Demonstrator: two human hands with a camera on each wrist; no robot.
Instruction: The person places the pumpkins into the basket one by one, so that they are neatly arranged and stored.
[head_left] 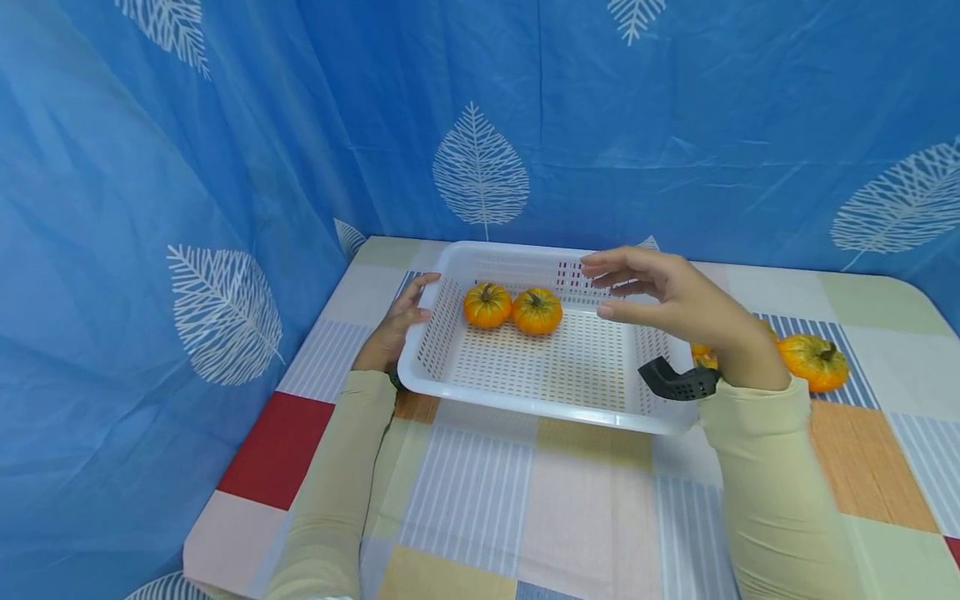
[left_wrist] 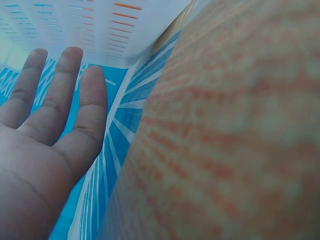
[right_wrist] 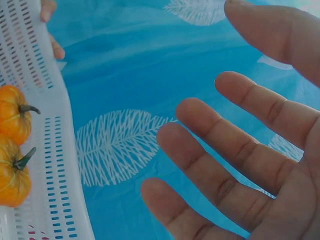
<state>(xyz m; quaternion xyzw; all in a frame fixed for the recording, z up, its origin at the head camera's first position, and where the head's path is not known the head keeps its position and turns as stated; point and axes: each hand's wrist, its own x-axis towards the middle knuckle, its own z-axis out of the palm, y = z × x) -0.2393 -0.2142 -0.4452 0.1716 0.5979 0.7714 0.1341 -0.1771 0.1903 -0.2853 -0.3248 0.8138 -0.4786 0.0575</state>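
Observation:
A white plastic basket [head_left: 517, 406] with slotted walls and floor sits on the table. Inside, toward its back left, two small orange pumpkins [head_left: 537, 313] lie side by side with their stems up. At the basket's left end is my left hand [head_left: 388, 335], fingertips at the rim; the left wrist view shows its fingers [left_wrist: 60, 90] nearly straight beside the outer wall. Above the basket's right part hovers my right hand [head_left: 671, 300], its fingers spread and loosely bent, with nothing in them. The right wrist view also has the pumpkins [right_wrist: 12, 170] at its left edge.
More orange pumpkins [head_left: 813, 363] lie on the table right of the basket, partly hidden behind my right forearm. A patchwork-patterned cloth [head_left: 465, 492] covers the table. Blue curtain [head_left: 637, 150] with white leaf prints hangs along the back and left.

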